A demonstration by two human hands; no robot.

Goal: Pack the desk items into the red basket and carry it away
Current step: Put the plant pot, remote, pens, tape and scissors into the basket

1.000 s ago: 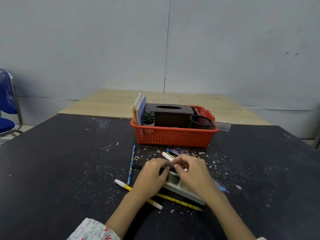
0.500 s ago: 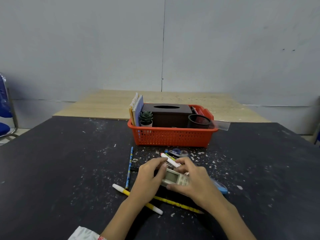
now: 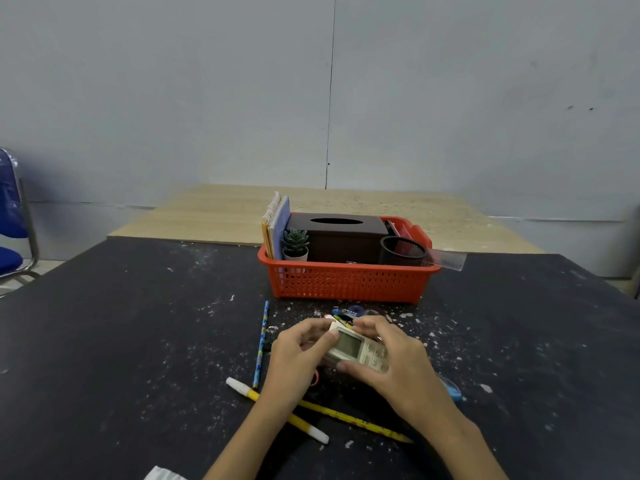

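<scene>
The red basket (image 3: pixel 349 282) stands on the black table, holding notebooks (image 3: pixel 277 223), a small potted succulent (image 3: pixel 295 243), a brown tissue box (image 3: pixel 341 233), a black mesh cup (image 3: pixel 401 251) and a clear ruler (image 3: pixel 446 259). In front of it, my left hand (image 3: pixel 298 358) and my right hand (image 3: pixel 391 358) both grip a beige remote control (image 3: pixel 356 348), screen up, just above the table. A blue pencil (image 3: pixel 260 344), a yellow pen (image 3: pixel 277 410) and a yellow pencil (image 3: pixel 360 422) lie near my hands. Small pens and a tape dispenser (image 3: pixel 353 311) lie behind them.
A pale wooden table (image 3: pixel 214 216) adjoins the black one at the back. A blue chair (image 3: pixel 12 220) stands at the far left. A blue object (image 3: pixel 452 389) peeks out beside my right wrist. White flecks cover the black tabletop (image 3: pixel 138 341).
The remote has been turned from its edge to screen-up and lifted slightly in both hands. The camera view shifted a little; the basket and pens stayed put.
</scene>
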